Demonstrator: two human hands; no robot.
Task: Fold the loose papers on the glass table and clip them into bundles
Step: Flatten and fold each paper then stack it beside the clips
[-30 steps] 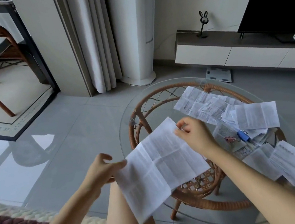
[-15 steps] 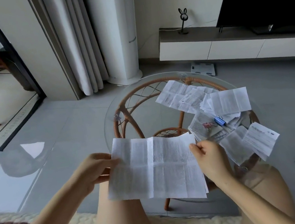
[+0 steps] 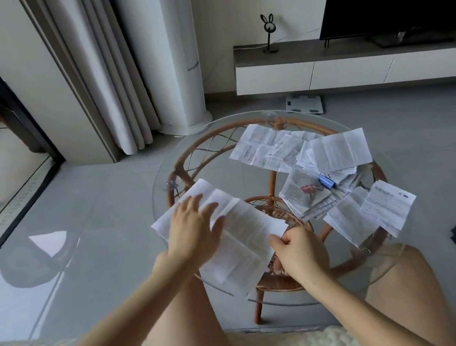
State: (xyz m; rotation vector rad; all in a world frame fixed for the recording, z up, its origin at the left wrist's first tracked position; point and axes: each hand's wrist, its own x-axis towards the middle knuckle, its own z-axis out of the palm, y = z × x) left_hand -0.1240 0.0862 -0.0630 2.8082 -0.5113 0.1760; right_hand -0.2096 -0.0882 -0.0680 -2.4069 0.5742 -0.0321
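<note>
One printed sheet (image 3: 244, 240) lies at the near left of the glass worktop (image 3: 153, 186), its near end hanging past the rim. The left hand (image 3: 197, 230) presses it with fingers spread flat; the right hand (image 3: 298, 252) pinches its near right corner. On smooth glass the sheet may skid under the palm and crease crooked, or slide off towards the lap. Half a second ago both hands held it open in the air; now it is down, and the left hand has moved from its edge onto its face.
</note>
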